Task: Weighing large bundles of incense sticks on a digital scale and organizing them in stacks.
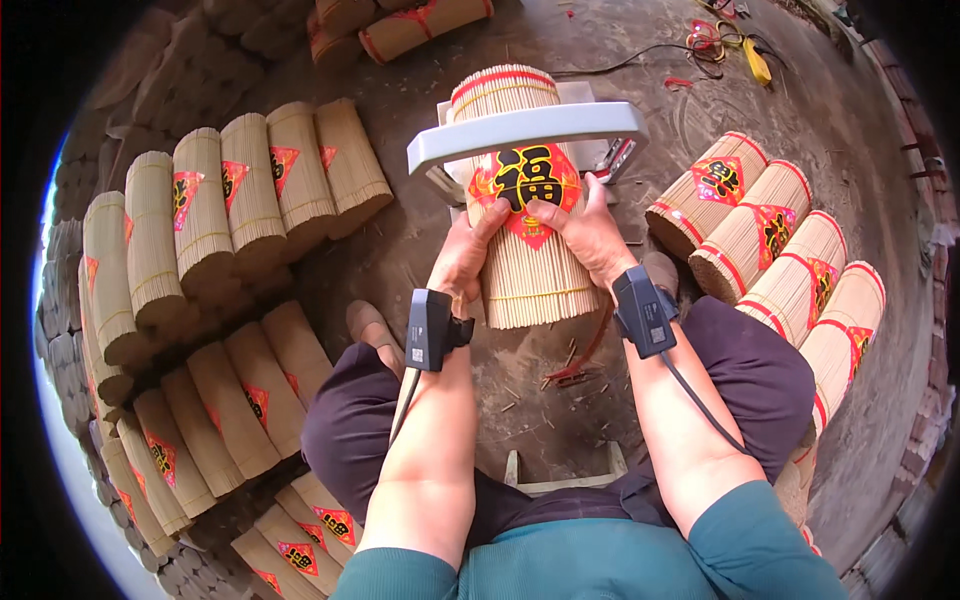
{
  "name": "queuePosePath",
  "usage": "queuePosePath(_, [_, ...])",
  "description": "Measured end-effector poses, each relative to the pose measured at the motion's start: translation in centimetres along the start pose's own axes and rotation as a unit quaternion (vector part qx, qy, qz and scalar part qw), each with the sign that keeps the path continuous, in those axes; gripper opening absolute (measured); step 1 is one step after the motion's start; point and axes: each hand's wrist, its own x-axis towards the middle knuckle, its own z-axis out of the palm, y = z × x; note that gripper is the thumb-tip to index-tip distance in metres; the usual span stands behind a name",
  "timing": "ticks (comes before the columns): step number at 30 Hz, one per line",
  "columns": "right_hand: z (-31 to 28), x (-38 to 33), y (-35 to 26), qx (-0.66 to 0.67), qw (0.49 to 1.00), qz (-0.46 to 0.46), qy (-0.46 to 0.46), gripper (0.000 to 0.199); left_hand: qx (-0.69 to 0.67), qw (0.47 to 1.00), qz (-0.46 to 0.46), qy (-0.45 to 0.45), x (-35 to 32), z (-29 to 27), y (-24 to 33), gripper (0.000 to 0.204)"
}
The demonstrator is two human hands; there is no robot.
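Note:
A thick round bundle of thin pale sticks [538, 285] lies in front of me, its far part under a grey arched frame [528, 122] on a low stand. A red band circles its far end, and a yellow tie circles its near end. On top sits a red diamond paper label [562, 180] with black and gold print. My left hand [463, 252] grips the bundle's left side, thumb on the label's lower edge. Opposite it, my right hand [597, 243] clasps the right side, its thumb also pressing the label. The undersides of both hands are hidden.
Labelled stick bundles [205, 200] stand in stacked rows at the left. Several more with red bands [775, 235] lie in a row at the right. Behind the frame a black cable [630, 62] crosses the floor toward a yellow object [757, 62]. Bits of stick litter the floor.

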Motion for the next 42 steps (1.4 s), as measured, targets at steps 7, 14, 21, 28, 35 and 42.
queuePosePath(7, [-0.1,1.6,0.6,0.037,0.999,0.017,0.001,0.13,0.083,0.996,0.005,-0.029,2.0,-0.5,0.3,0.059])
queuePosePath(14, [-0.3,2.5,1.1,0.008,1.0,0.007,0.0,0.131,0.072,0.997,0.009,-0.041,2.7,-0.6,0.4,0.059])
queuePosePath(21, [-0.6,2.6,1.3,-0.012,1.0,0.005,-0.007,0.113,0.109,0.993,0.011,-0.049,3.3,-0.7,0.5,0.06])
queuePosePath(28, [-0.4,2.6,0.9,-0.019,1.0,0.012,0.005,0.113,0.104,0.993,-0.005,-0.055,3.2,-0.6,1.0,0.061])
queuePosePath(35, [0.0,3.4,1.3,-0.014,0.999,-0.032,0.018,0.112,0.105,0.993,0.009,-0.055,3.2,-0.4,1.8,0.057])
queuePosePath(42, [-0.3,1.7,1.1,-0.069,0.996,0.003,0.052,0.115,0.093,0.991,0.088,0.028,2.6,0.4,0.3,0.054])
